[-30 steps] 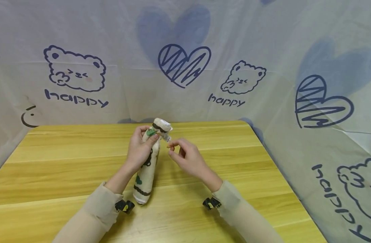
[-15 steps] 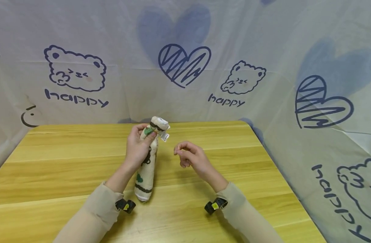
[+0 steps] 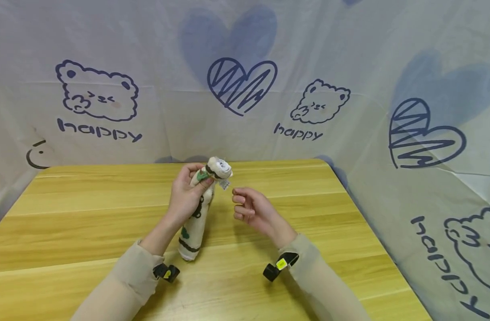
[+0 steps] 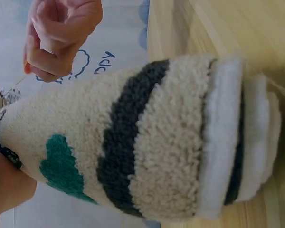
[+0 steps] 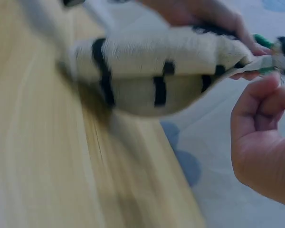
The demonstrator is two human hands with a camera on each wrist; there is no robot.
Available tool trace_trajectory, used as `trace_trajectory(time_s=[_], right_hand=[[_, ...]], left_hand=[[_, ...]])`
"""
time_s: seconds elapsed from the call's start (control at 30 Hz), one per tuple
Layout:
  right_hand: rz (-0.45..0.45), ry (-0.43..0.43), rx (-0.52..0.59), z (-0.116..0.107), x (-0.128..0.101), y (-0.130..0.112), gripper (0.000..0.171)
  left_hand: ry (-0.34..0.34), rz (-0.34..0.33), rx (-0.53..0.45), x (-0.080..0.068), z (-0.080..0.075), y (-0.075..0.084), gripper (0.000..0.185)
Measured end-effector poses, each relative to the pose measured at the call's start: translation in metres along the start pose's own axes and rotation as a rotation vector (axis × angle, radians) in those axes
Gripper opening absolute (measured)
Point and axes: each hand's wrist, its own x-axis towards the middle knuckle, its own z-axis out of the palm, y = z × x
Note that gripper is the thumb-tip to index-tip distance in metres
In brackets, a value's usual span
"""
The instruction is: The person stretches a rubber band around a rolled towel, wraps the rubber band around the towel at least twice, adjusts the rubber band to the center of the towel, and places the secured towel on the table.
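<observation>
From the head view, the left hand [image 3: 187,196] grips the fuzzy sock bundle [image 3: 196,218] upright on the bench [image 3: 88,214], its tag [image 3: 225,183] apparently still attached. The right hand [image 3: 250,209], just right of the bundle, is loosely curled and holds nothing. The left wrist view shows the bundle's striped end [image 4: 180,142] by the bench edge; the right wrist view, though blurred, shows the right hand [image 5: 261,137] apart from it.
</observation>
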Motion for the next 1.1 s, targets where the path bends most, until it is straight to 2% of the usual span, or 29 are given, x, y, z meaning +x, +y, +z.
trace_trajectory(time_s=[0.17,0.3,0.47,0.57,0.67,0.8,0.93,1.1], right_hand=[[-0.023,0.052,-0.151,0.005,0.004,-0.005,0.023],[0.002,0.035,-0.196,0.003,0.002,-0.011,0.021],[0.034,-0.001,-0.147,-0.001,-0.001,-0.018,0.028],[0.051,-0.021,-0.077,-0.002,-0.003,-0.021,0.031],[0.072,-0.042,0.026,-0.002,-0.004,-0.022,0.031],[0.081,-0.099,0.1,0.0,-0.006,-0.021,0.03],[0.046,-0.197,0.026,-0.003,-0.007,-0.02,0.032],[-0.034,-0.348,-0.05,-0.013,-0.008,-0.016,0.038]], left_hand=[[-0.067,0.034,0.002,-0.001,-0.003,0.001,0.036],[-0.174,0.099,0.109,-0.002,-0.008,0.005,0.038],[-0.365,0.191,0.246,0.0,-0.013,0.007,0.045],[-0.427,0.215,0.264,0.001,-0.014,0.007,0.047],[-0.422,0.192,0.276,0.002,-0.015,0.004,0.046],[-0.334,0.137,0.307,0.003,-0.018,0.0,0.042],[-0.272,0.124,0.316,0.004,-0.019,0.0,0.041],[-0.27,0.13,0.311,0.005,-0.019,-0.001,0.04]])
